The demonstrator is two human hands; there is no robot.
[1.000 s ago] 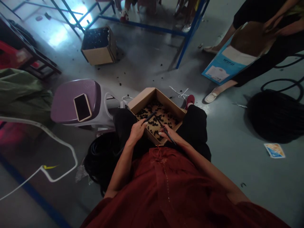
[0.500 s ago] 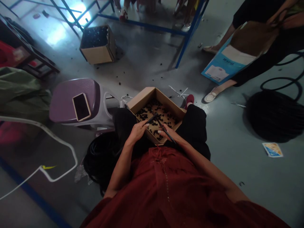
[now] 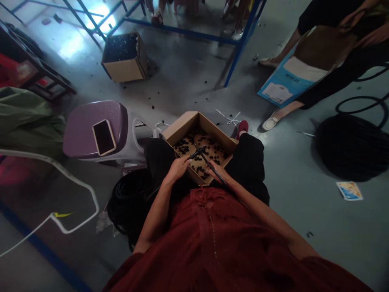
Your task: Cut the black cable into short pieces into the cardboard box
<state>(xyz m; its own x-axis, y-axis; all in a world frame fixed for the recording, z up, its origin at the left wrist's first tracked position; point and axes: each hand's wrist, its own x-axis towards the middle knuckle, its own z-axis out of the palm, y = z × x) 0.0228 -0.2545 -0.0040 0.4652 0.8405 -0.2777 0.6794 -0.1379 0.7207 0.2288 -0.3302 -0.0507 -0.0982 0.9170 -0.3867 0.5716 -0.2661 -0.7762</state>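
A shallow cardboard box (image 3: 217,132) rests between my knees, with many small black pieces (image 3: 182,147) scattered on its bottom. My left hand (image 3: 178,167) is closed on a dark tool (image 3: 194,154) at the box's near left edge. At the near right side, my right hand (image 3: 216,170) grips a long thin black strip (image 3: 209,164) that slants from the box toward my lap. Tool and strip cross over the box. Whether the two touch, and what the tool's tip holds, is too small to tell.
Left of me is a purple stool (image 3: 75,125) bearing a phone (image 3: 104,137). Black coils lie by my left leg and on the floor (image 3: 352,148) at right. A person holds a blue and white carton (image 3: 279,87) at upper right; another box (image 3: 126,69) stands ahead.
The tool in my left hand and the strip have shifted slightly against each other. At upper right, the person's hands have moved a little at the carton.
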